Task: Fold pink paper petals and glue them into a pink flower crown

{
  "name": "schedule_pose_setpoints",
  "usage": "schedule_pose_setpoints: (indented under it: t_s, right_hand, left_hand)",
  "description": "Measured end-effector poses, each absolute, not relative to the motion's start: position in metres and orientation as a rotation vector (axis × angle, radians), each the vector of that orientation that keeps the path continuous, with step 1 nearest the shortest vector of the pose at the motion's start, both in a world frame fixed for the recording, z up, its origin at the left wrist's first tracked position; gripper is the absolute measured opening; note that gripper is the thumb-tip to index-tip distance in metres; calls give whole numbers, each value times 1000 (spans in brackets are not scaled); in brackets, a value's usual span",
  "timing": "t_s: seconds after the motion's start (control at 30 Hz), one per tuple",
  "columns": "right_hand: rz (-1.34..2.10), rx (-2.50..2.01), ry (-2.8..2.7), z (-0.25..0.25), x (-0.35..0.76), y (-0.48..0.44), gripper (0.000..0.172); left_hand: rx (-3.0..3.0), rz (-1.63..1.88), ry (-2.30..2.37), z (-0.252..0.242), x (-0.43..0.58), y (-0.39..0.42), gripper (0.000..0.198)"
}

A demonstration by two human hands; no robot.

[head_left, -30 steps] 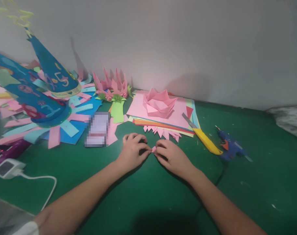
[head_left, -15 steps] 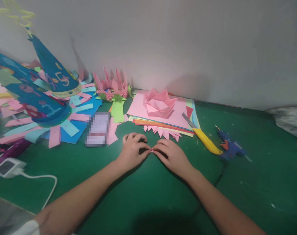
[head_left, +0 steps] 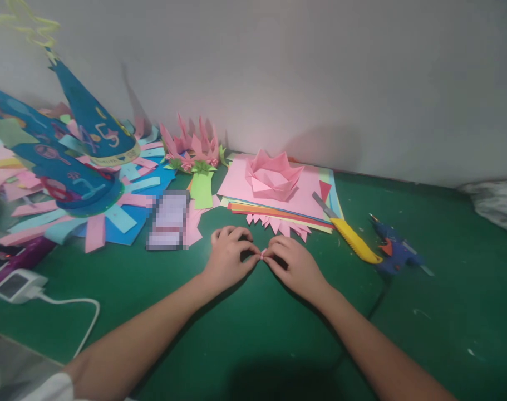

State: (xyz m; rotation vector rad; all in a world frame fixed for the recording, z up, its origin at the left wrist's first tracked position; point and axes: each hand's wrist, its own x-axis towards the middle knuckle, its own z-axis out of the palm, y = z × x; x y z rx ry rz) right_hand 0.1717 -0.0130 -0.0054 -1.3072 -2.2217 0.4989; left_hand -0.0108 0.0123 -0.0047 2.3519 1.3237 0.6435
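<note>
- Small pink paper piece (head_left: 262, 254): sits right between the two hands, at the fingertips, above the green table (head_left: 220, 345)
- Left hand (head_left: 230, 256): thumb and forefinger closed in a narrow pinch on the piece's left side, other fingers curled
- Right hand (head_left: 297, 262): matching pinch on the right side, thumb under forefinger
- From left grip the piece lies to the right, from right grip to the left; neither hand clearly nearer
- Long axis: cannot tell, piece mostly covered by fingers
- Hands: 2, fingertips nearly meeting; pink piece in grip: 1
- Pink paper flower (head_left: 274, 186): 1, on top of the paper stack (head_left: 234, 181); stack 1, sheets not countable
- Pink pointed cutouts (head_left: 284, 227): several, overlapping, at the stack's near edge, no exact count
- Yellow knife (head_left: 357, 242): 1, blade out, right of the right hand
- Blue glue gun (head_left: 399, 256): 1, just beside the knife's handle end
- Pixelated phone (head_left: 167, 220): 1, left of and beyond the left hand
- Pink paper crown (head_left: 195, 147): 1, behind the phone
- Blue cones: 2, far one (head_left: 97, 131) and near one (head_left: 78, 181), both decorated
- White charger (head_left: 19, 287): 1, with cable
</note>
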Motion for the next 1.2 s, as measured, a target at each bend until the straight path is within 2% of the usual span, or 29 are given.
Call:
schedule_pose_setpoints:
  t_s: [1.2]
  right_hand:
    - [700,-1415,-2005,-4,167,-9,7]
  left_hand:
    - [2308,648,1354,-5,-6,14,6]
